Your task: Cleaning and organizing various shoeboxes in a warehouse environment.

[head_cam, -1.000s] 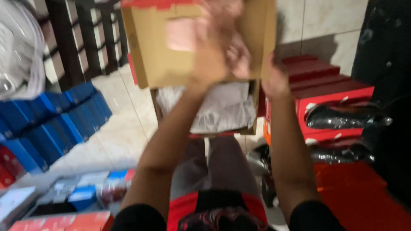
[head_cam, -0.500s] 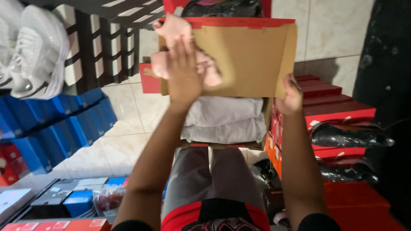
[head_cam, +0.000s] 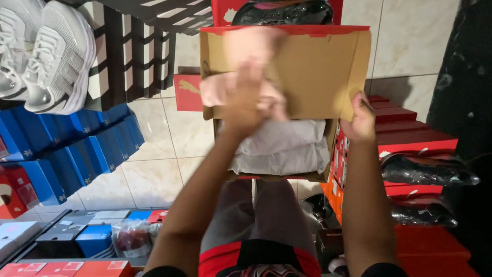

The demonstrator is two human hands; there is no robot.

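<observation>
I hold an open cardboard shoebox (head_cam: pixel 287 154) on my lap, its hinged lid (head_cam: pixel 318 72) standing up at twelve o'clock from my knees. My left hand (head_cam: pixel 246 100) is pressed flat, fingers spread, against a pale pink shoe (head_cam: pixel 225 87) that lies across the inside of the lid; the hand and the shoe are blurred, so I cannot tell whether my fingers curl around it or only lie on it. My right hand (head_cam: pixel 361 120) pinches the lid's lower corner at three o'clock, thumb and fingers closed on the cardboard edge.

Inside the box, just below my left wrist, white tissue paper (head_cam: pixel 284 149) is crumpled and fills the bottom.

At twelve o'clock, behind the lid, a black shoe (head_cam: pixel 282 11) sits in a red box. At nine to ten o'clock, blue shoeboxes (head_cam: pixel 77 149) are stacked in a slanting row, and white sneakers (head_cam: pixel 46 51) lie above them at eleven o'clock. At three to four o'clock, red boxes (head_cam: pixel 410 138) are stacked, with dark shoes in clear wrap (head_cam: pixel 425 172) on them. The floor is pale tile (head_cam: pixel 154 179).
</observation>
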